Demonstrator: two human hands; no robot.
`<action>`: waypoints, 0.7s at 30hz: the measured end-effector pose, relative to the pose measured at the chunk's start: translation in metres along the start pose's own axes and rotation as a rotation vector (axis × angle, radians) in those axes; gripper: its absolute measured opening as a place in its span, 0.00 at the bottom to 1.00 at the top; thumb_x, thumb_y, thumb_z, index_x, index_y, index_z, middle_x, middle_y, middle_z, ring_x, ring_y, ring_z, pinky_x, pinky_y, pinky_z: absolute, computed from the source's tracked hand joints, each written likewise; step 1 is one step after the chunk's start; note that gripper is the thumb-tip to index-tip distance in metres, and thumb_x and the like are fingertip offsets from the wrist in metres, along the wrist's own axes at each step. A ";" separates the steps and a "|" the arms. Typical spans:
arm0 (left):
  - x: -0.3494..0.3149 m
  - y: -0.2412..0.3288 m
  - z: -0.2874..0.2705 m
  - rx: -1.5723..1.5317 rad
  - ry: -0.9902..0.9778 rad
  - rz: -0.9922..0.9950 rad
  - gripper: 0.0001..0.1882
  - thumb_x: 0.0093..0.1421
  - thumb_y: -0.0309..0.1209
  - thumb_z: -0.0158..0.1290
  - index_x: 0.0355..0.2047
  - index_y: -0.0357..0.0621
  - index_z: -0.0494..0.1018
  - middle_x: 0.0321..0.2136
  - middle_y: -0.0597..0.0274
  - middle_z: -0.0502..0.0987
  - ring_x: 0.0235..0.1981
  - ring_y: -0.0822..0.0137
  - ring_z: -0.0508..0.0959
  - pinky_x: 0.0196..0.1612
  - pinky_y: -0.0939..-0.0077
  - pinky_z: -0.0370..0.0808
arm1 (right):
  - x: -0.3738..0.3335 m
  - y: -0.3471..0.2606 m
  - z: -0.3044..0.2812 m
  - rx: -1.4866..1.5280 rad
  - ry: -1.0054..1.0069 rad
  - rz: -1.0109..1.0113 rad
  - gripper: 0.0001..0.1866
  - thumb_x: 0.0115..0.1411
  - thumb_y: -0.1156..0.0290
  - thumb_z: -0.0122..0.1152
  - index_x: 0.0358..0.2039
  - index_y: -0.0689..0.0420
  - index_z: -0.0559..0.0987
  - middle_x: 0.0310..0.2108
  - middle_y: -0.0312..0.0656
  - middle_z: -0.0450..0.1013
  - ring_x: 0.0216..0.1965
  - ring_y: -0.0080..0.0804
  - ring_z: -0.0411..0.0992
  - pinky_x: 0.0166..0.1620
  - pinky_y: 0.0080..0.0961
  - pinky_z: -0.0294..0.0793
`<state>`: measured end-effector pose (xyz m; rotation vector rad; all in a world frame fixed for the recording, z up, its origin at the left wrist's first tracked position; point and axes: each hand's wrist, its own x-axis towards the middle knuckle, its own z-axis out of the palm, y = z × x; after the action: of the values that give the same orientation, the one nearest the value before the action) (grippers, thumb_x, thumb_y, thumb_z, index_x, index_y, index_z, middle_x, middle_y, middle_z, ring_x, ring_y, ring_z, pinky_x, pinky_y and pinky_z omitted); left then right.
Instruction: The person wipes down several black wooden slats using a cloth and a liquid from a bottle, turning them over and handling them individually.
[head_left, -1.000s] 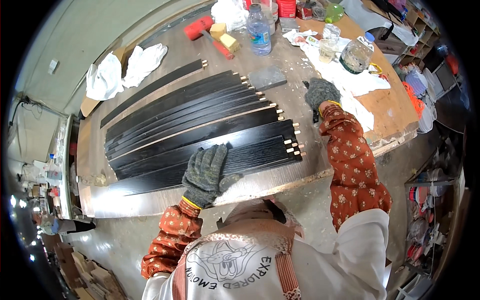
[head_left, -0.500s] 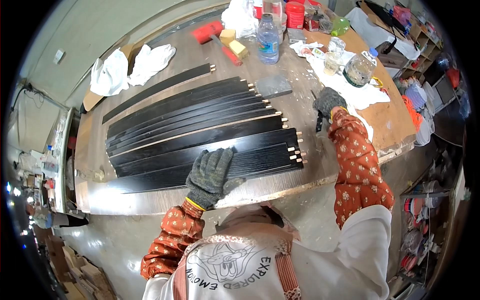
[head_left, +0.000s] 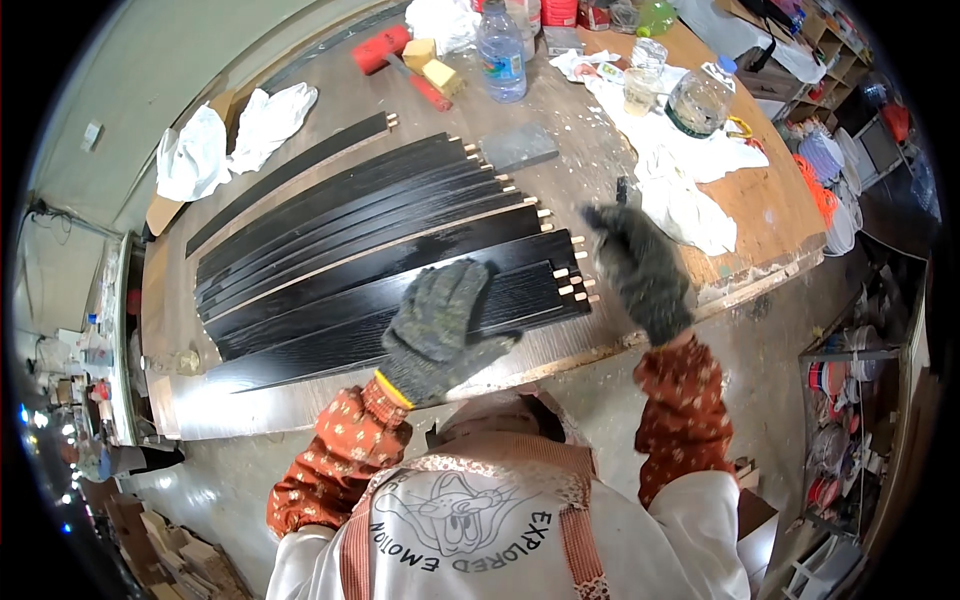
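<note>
The table (head_left: 345,100) spreads out beneath and beyond both hands. Black boards (head_left: 340,215) lie side by side on it, under the left hand and away from it, their right ends near the right hand. A white cloth (head_left: 685,205) is crumpled beyond and right of the right hand. The gloved left hand (head_left: 440,320) lies palm down over the nearest boards, opened flat, thumb spread, gripping nothing. The gloved right hand (head_left: 640,270) is blurred just right of the board ends, fingers pointing away; how far they are curled, or whether they hold anything, I cannot tell. Well beyond the left hand are a bottle (head_left: 502,60), a red mallet (head_left: 382,50) and yellow blocks (head_left: 440,77). Small pale pegs (head_left: 562,273) stick out of the board ends, between the hands.
</note>
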<state>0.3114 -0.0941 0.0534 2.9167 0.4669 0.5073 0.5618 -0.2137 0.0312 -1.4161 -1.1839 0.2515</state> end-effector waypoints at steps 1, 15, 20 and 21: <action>0.003 0.003 0.005 0.021 -0.062 -0.031 0.45 0.50 0.57 0.59 0.61 0.44 0.59 0.52 0.46 0.67 0.53 0.45 0.68 0.56 0.48 0.63 | -0.009 -0.027 0.002 -0.094 -0.076 0.191 0.15 0.62 0.76 0.52 0.51 0.55 0.74 0.39 0.40 0.77 0.35 0.28 0.75 0.40 0.23 0.76; 0.019 0.009 0.026 -0.031 -0.062 -0.058 0.40 0.50 0.53 0.59 0.59 0.48 0.62 0.40 0.51 0.71 0.42 0.51 0.71 0.46 0.55 0.69 | -0.062 -0.028 0.036 -0.432 -0.183 0.280 0.19 0.63 0.65 0.51 0.53 0.54 0.73 0.46 0.49 0.74 0.45 0.43 0.74 0.48 0.36 0.73; 0.020 0.009 0.024 -0.023 -0.054 -0.062 0.40 0.50 0.53 0.59 0.59 0.48 0.62 0.41 0.50 0.70 0.42 0.51 0.71 0.46 0.54 0.69 | -0.058 -0.022 0.040 -0.379 -0.147 0.199 0.18 0.63 0.66 0.49 0.53 0.54 0.73 0.41 0.50 0.75 0.39 0.44 0.75 0.44 0.41 0.73; 0.020 0.010 0.022 -0.022 -0.087 -0.085 0.40 0.50 0.53 0.59 0.59 0.47 0.62 0.41 0.50 0.70 0.42 0.51 0.71 0.47 0.54 0.69 | -0.058 -0.030 0.035 -0.472 -0.201 0.182 0.18 0.64 0.66 0.48 0.53 0.55 0.73 0.40 0.50 0.76 0.38 0.43 0.75 0.43 0.41 0.73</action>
<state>0.3397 -0.0989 0.0406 2.8689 0.5666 0.3707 0.4946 -0.2429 0.0195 -1.9529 -1.3349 0.2554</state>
